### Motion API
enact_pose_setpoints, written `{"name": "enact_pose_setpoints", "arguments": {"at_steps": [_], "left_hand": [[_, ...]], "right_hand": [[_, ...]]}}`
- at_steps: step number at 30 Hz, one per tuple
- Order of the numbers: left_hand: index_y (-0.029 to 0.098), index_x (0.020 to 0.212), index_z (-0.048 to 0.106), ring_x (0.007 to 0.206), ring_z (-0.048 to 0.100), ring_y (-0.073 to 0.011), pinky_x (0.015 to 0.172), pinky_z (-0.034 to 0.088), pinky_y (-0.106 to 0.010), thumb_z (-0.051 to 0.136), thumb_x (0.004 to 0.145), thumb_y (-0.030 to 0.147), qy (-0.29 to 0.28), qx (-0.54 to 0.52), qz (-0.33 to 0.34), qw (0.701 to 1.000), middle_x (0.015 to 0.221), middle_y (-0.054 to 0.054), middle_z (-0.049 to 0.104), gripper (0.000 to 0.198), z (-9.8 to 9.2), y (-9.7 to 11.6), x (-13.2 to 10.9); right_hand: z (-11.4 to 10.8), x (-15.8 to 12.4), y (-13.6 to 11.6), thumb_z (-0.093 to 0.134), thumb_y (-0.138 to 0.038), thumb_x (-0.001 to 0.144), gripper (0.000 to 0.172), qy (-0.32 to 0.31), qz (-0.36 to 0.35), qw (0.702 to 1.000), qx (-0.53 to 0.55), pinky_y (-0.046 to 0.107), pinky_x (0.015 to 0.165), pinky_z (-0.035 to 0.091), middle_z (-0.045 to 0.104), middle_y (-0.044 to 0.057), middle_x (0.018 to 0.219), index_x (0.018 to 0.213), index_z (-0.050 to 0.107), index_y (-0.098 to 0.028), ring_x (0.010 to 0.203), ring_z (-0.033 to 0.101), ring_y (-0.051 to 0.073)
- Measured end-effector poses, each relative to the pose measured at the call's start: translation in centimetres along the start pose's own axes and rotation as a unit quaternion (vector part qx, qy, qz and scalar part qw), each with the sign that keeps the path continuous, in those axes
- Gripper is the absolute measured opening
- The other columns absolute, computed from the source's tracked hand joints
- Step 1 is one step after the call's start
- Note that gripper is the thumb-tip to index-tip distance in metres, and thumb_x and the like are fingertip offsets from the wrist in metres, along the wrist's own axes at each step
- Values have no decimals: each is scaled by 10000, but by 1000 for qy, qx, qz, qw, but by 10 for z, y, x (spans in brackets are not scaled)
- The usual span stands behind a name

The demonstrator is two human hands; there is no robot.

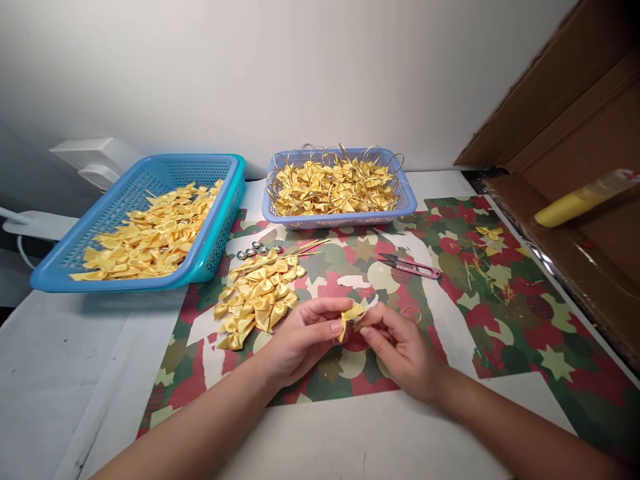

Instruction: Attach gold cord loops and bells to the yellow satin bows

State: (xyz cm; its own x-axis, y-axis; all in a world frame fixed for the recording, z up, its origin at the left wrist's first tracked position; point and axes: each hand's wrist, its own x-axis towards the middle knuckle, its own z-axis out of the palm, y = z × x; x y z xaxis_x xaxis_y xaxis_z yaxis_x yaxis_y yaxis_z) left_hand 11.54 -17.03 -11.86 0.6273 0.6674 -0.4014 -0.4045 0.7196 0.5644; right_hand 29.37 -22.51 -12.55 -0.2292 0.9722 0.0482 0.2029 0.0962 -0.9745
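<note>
Between the thumb and fingers of my left hand (313, 330) is a small yellow satin ribbon bow (349, 321). My right hand (400, 343) is closed in a pinch right beside the bow's right side; what its fingertips grip is too small to make out. A thin gold loop (412, 312) shows just behind the right hand's knuckles. To the left of my left hand lies a pile of yellow bows (260, 297). Gold ties (285, 255) and several silver bells (257, 248) rest at the pile's far edge.
A blue basket (45, 277) of bows stands at left, stacked in a teal one (213, 257). A lilac basket (340, 219) at the back holds bows with gold ties. Pink thread snips (413, 268) lie on the patterned sheet (525, 333). A cardboard box (560, 113) borders the right.
</note>
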Motion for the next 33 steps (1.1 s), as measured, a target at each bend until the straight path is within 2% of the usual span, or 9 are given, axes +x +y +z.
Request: {"name": "enact_pose_setpoints", "arguments": {"at_steps": [12,33], "left_hand": [[225,832,782,654,611,-77,693,438,-206,876,595,197,-11,1,-4,1000,720,10,706,257,0,1,0],[215,824,782,634,598,-81,683,435,-218,880,575,186,8,4,-8,1000,738,0,715,269,0,1,1]], "right_hand": [[0,-1,2,416,-282,983,168,-4,12,1000,14,245,624,431,591,18,807,891,534,-205,710,546,124],[-1,-1,2,423,-292,981,172,-7,14,1000,19,244,622,435,587,18,814,893,543,-205,717,548,125]]}}
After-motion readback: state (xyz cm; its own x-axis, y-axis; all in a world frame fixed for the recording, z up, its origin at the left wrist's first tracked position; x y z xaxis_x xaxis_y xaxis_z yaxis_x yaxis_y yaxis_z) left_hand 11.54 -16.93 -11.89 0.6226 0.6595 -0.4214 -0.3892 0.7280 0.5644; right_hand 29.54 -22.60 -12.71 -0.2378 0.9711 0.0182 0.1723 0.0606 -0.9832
